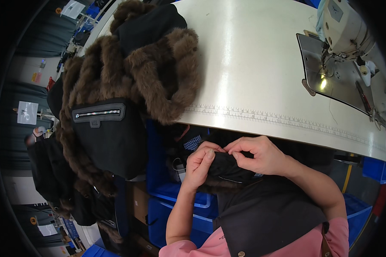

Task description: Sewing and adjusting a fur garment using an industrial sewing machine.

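In my lap, below the table's front edge, lies a piece of black fabric (230, 168) with brown fur showing beneath it. My left hand (198, 166) is closed on its left side, thumb on top. Opposite it, my right hand (263, 157) has its fingers bent and pinched at the fabric's upper edge, the fingertips of both hands almost touching. Anything finer between the fingertips is too small to make out. Left of my hands, a black garment with brown fur trim (158, 81) hangs over the table edge, its zipped pocket (99, 113) facing up.
A white table (253, 55) with a ruler strip along its front edge spreads ahead. On its right stands a sewing machine (345, 32) with a metal plate. Blue bins (180, 201) sit under the table. Another person (36, 135) is at the far left.
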